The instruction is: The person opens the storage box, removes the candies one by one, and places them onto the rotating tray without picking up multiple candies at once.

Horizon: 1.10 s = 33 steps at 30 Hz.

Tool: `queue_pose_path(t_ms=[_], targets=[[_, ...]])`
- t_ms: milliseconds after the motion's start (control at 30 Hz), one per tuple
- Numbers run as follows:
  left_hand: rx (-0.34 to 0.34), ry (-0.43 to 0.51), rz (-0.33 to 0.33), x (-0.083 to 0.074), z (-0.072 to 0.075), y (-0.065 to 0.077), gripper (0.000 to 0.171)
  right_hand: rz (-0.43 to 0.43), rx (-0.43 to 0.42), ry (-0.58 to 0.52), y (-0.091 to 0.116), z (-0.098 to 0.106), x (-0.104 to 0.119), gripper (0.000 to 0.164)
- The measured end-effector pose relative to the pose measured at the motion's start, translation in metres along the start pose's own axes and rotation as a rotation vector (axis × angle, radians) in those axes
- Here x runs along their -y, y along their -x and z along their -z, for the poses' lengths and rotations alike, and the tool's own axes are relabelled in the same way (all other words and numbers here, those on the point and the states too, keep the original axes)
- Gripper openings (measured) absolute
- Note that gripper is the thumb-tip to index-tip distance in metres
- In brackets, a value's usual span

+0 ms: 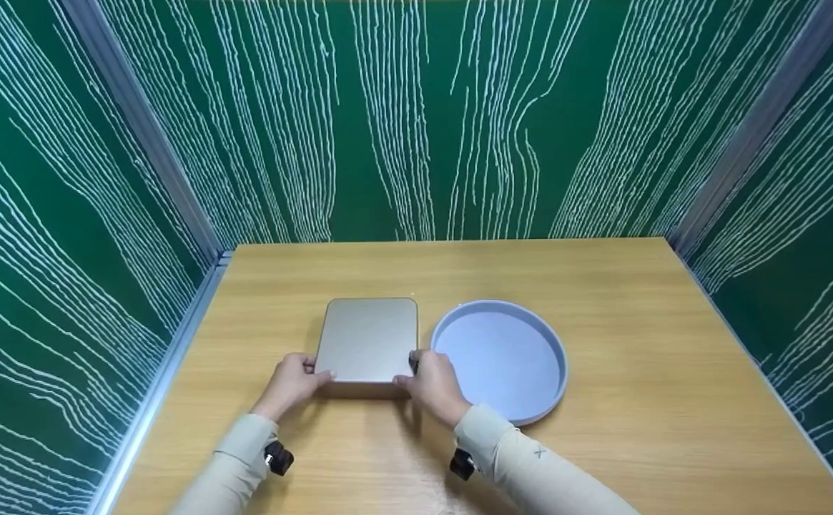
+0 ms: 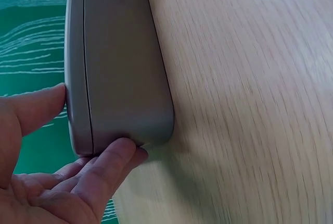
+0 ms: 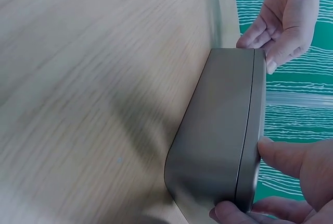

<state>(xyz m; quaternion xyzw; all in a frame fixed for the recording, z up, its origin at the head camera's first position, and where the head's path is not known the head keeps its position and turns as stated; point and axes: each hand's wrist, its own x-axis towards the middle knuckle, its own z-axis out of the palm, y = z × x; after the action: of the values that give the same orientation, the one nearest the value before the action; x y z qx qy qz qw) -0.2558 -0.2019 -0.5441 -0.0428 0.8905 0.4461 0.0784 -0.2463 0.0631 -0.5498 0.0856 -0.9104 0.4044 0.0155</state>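
Note:
A rectangular champagne-coloured tin [image 1: 367, 336] with rounded corners and a closed lid lies on the table. My left hand [image 1: 294, 380] grips its near left corner, thumb on the lid's edge and fingers against the side. At the near right corner my right hand [image 1: 436, 385] holds it the same way. In the left wrist view, a thin lid seam runs along the tin's front wall [image 2: 122, 52], with fingertips just below that seam. From the right wrist, the thumb [image 3: 283, 156] presses the lid's edge while the fingers curl under the corner.
A round, shallow, lavender-grey tray [image 1: 498, 350] lies just right of the tin, partly behind my right hand. The wooden table [image 1: 638, 357] is enclosed by green panels [image 1: 380, 114] with white wavy lines and metal corner posts [image 1: 148, 129].

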Motion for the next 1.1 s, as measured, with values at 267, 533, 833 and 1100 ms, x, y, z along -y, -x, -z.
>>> queue_pose_path(t_ms=[267, 533, 833, 1100], targets=[[0.029, -0.053, -0.011, -0.002, 0.001, -0.001, 0.047, -0.001, 0.053, 0.019, -0.005, 0.011, 0.002, 0.029], [0.061, -0.053, -0.058, 0.003, -0.006, 0.000, 0.082, -0.065, 0.081, 0.037, -0.020, 0.033, 0.009, 0.061], [0.057, -0.011, -0.203, 0.011, -0.019, -0.008, 0.115, -0.146, 0.080, -0.023, -0.050, 0.060, 0.022, 0.068], [0.020, -0.028, -0.176, 0.018, -0.022, -0.015, 0.119, -0.188, 0.097, -0.085, -0.080, 0.066, 0.023, 0.066]])
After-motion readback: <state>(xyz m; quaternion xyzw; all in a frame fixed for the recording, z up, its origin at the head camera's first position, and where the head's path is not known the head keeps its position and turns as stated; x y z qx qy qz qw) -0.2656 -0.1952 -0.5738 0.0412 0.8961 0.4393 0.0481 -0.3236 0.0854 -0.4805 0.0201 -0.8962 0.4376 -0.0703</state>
